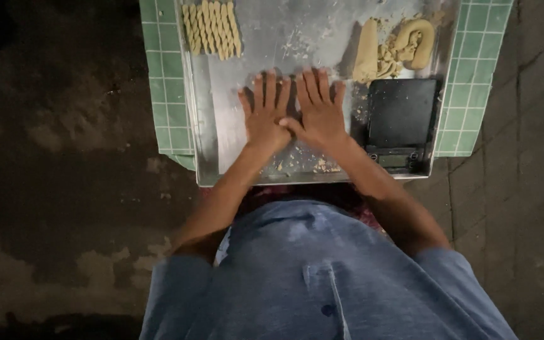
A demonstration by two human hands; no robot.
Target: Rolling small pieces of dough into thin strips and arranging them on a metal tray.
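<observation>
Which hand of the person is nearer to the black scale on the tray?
The right hand. It lies flat on the metal tray just left of the black scale. The left hand lies beside it, further from the scale.

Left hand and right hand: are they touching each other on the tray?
Touching. The head view shows the right hand thumb overlapping the left hand at its inner edge, both flat on the metal tray.

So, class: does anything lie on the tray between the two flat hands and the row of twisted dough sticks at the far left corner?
Nothing visible: between the left hand, the right hand and the twisted dough sticks lies only bare tray with crumbs.
</observation>
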